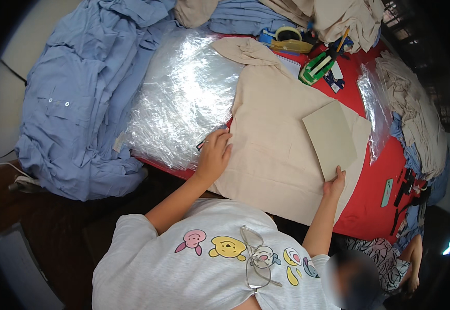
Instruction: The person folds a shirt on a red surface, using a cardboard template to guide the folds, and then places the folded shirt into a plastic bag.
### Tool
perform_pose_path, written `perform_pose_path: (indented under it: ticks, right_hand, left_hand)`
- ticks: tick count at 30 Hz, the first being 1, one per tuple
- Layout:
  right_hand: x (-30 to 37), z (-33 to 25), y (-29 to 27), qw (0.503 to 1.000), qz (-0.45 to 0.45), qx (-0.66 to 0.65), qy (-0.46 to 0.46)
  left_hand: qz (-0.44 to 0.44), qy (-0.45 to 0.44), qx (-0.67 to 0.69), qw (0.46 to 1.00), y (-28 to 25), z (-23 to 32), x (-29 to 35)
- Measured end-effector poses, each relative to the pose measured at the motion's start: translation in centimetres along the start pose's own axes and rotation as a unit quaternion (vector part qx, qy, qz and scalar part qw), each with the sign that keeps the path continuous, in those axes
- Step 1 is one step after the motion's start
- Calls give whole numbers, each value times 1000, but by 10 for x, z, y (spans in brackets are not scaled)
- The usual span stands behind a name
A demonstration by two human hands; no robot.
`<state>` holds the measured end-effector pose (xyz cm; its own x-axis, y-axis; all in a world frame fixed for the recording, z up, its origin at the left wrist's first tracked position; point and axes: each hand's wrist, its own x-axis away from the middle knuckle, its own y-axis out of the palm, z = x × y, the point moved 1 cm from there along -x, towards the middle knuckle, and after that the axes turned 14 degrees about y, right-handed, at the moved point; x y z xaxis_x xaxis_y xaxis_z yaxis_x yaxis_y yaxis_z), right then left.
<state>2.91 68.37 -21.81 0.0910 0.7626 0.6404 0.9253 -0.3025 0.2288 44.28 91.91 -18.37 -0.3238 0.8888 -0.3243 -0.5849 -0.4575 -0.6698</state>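
Note:
A beige garment (271,124), seemingly a shirt, lies spread flat before me, its lower edge hanging toward my body. My right hand (334,182) pinches the near corner of a stiff grey-beige cardboard sheet (331,137), which is tilted over the garment's right part. At the garment's left edge rests my left hand (216,155), fingers loosely extended and apart, holding nothing visible. Beside it a tall pile of clear plastic bags (183,93) glints in the light. Something small and dark peeks out by the left fingers, too hidden to name.
Blue shirts (80,98) are heaped at the left. A green tape dispenser (318,67) and a tape roll (288,35) sit at the back on the red table cover (357,217). Beige clothes (411,113) and a phone (387,192) lie right. Another person (390,263) is close at lower right.

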Motion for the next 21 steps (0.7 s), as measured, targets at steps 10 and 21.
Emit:
perform_pose_path:
  ticks: [10, 21]
  right_hand:
    - [22, -21, 84, 731, 231, 462, -445]
    - [72, 111, 373, 354, -345, 761, -419]
  left_hand:
    - [-85, -155, 16, 984, -24, 7, 79]
    - [-105, -1, 180, 978, -10, 3, 75]
